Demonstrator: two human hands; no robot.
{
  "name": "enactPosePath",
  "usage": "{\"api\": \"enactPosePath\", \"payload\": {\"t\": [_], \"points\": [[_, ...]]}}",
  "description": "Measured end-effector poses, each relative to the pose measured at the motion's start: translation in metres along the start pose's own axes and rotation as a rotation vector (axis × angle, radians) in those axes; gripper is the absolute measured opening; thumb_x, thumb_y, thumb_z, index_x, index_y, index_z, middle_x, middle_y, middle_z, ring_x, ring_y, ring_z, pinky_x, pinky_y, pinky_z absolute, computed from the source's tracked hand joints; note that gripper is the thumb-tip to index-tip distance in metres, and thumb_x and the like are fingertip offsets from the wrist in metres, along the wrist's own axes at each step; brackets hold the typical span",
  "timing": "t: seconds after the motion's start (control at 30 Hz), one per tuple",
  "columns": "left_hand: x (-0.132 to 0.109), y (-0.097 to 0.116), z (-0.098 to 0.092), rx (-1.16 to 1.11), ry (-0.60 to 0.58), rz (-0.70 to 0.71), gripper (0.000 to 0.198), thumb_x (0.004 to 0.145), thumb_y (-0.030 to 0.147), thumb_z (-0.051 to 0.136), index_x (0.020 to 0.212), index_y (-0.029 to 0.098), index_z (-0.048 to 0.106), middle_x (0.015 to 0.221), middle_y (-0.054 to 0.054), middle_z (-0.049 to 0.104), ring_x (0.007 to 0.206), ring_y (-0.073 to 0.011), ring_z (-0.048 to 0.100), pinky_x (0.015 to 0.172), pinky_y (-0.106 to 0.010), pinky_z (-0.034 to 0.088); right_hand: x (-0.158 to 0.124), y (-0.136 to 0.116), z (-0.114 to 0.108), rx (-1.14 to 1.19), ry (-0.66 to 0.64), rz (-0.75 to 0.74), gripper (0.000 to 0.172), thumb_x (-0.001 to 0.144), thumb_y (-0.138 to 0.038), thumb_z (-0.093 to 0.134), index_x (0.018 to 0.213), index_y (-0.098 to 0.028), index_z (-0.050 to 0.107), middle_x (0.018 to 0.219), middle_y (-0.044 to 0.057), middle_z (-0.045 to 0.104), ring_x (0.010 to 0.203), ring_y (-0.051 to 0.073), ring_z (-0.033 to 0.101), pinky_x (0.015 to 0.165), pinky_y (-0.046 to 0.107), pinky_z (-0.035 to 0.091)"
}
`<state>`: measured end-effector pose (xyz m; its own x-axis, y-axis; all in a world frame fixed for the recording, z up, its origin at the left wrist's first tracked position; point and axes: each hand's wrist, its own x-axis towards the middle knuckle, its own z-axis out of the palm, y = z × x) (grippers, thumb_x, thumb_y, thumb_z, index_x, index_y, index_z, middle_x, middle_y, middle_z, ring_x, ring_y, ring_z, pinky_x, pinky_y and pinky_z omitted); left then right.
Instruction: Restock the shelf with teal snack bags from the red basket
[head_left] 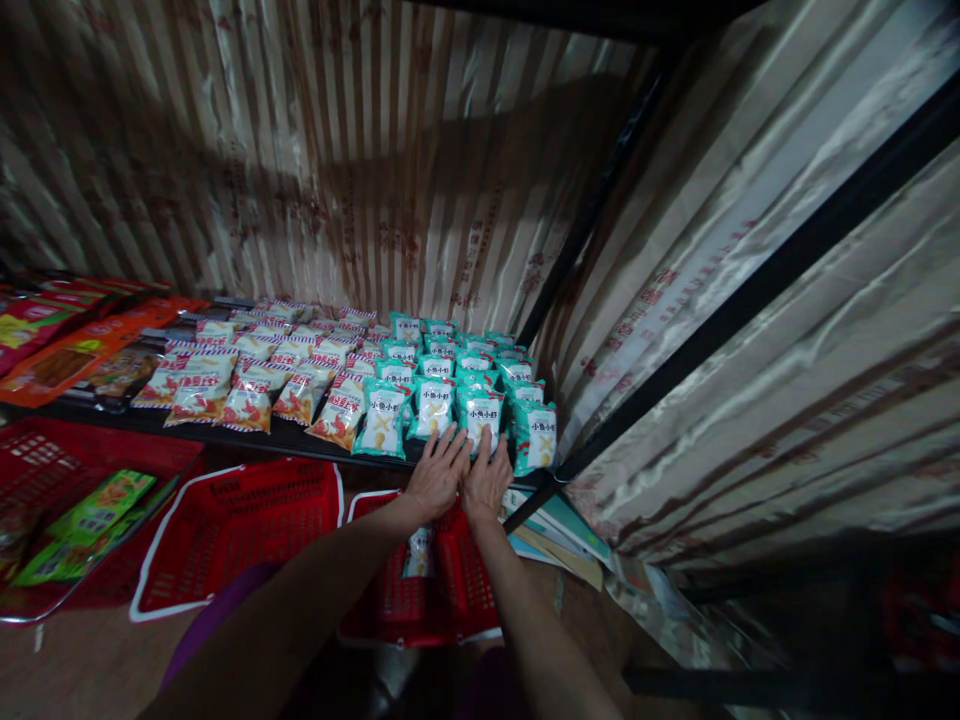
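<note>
One teal packet [481, 407], third from the left of four along the front, is just beyond the fingers on the shelf [292, 441]. The right hand [489, 482] has its fingers straight, slightly parted, against its lower front; the left hand [439, 478] stretches its fingers, loosely spread, beside its lower left, contact unclear. Left of the fingers are orange-and-white bags [201, 388], too overlapped to count; below, three red baskets [247, 530].
</note>
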<state>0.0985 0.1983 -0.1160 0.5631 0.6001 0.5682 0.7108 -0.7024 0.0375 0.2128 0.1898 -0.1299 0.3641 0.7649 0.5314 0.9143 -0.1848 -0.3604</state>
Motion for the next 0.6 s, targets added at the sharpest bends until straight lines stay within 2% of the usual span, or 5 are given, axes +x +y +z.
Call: {"api": "enactPosePath", "payload": {"t": [0.2,0.4,0.6], "points": [[-0.0013,0.0013,0.004,-0.009,0.003,-0.012,0.048,0.092,0.021,0.038,0.139,0.012,0.037,0.15,-0.012,0.031,0.142,-0.026,0.017,0.112,-0.046,0.023,-0.0002,0.0036,0.0035,-0.006,0.078,-0.102,0.057,0.094,-0.036,0.029,0.148,-0.019,0.021,0.153,0.018,0.018,0.139,0.03,0.017,0.104,0.052,0.031],[0.0018,0.0003,0.0039,0.021,-0.013,0.018,0.045,0.093,0.021,0.036,0.136,0.01,0.04,0.148,-0.014,0.034,0.142,-0.0265,0.019,0.113,-0.049,0.02,0.0019,0.0045,0.0036,-0.028,0.028,-0.091,0.055,0.095,-0.032,0.027,0.147,-0.018,0.022,0.153,0.018,0.02,0.139,0.03,0.019,0.105,0.05,0.032],[-0.0022,0.0,0.0043,0.006,-0.004,0.037,0.048,0.092,0.021,0.035,0.138,0.01,0.037,0.15,-0.014,0.03,0.142,-0.0265,0.018,0.113,-0.049,0.019,0.0002,0.0073,0.0021,-0.039,0.067,-0.12,0.059,0.094,-0.036,0.033,0.148,-0.018,0.019,0.156,0.018,0.005,0.14,0.033,0.012,0.105,0.054,0.029]]}}
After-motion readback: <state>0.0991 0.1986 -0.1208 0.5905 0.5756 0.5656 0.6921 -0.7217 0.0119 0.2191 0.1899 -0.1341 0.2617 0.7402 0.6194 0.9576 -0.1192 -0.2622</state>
